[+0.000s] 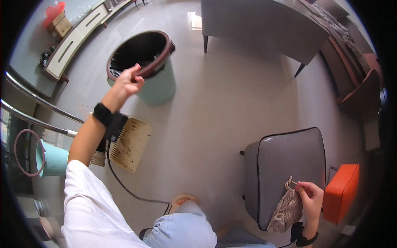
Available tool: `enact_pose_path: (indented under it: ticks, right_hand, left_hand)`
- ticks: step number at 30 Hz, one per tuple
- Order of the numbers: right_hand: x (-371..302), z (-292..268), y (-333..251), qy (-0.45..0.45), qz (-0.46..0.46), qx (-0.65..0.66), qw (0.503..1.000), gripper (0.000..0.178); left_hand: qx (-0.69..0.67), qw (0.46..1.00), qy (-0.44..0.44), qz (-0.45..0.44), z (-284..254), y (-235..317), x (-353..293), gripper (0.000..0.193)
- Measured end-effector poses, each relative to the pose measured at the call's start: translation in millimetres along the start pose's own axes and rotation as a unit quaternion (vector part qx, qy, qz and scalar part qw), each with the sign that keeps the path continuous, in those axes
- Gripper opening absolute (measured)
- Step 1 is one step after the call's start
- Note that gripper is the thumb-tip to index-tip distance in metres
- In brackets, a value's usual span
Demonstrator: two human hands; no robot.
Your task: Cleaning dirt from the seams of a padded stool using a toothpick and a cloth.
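Okay, pinching a beige knitted piece (285, 213) by its far end with the right hand (310, 200), over the near side of a gray ottoman (291, 155), just left of a boxy orange thing (341, 192). Got the left hand (127, 84) half-curled at the near rim of a mint-green trash bin (160, 89), far left, can't tell if gripping.

A white top (89, 202), pale blue jeans (182, 227), tan slipper (187, 197), black wrist straps (102, 114) and a dark cable (129, 191) are worn.
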State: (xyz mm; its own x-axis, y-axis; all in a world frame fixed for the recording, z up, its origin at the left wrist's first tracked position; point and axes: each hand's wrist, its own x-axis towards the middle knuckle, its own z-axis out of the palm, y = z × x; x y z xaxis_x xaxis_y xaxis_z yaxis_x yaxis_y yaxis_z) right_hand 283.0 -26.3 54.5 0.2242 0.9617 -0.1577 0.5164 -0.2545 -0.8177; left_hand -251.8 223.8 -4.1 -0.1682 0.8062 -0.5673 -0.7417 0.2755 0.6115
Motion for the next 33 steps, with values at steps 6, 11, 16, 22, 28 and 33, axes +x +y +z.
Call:
enact_pose_path:
  ticks: [6,11,16,22,28,33]
  right_hand:
    - [0,3,2,-0.002,-0.014,0.011,1.0,0.009]
    - [1,4,3,0.008,-0.013,0.017,1.0,0.01]
    - [5,2,6,-0.008,-0.024,0.033,0.999,0.01]
    - [10,-4,15,-0.037,-0.011,0.074,0.997,0.012]
    - [6,-7,17,-0.057,-0.014,0.093,0.994,0.013]
    - [4,-6,22,-0.058,-0.047,0.066,0.995,0.013]
  left_hand:
    - [0.11,0.98,0.075,-0.147,-9,-26,-102,0.014]
    - [0.582,0.806,-0.048,-0.094,12,-3,-155,0.011]
    - [0.781,0.486,0.023,0.391,13,30,-124,0.028]
    - [0.869,0.393,0.064,0.292,23,35,-97,0.029]
    - [0.826,0.432,0.044,0.36,31,22,-109,0.028]
    - [0.813,0.487,0.039,0.316,30,27,-132,0.029]
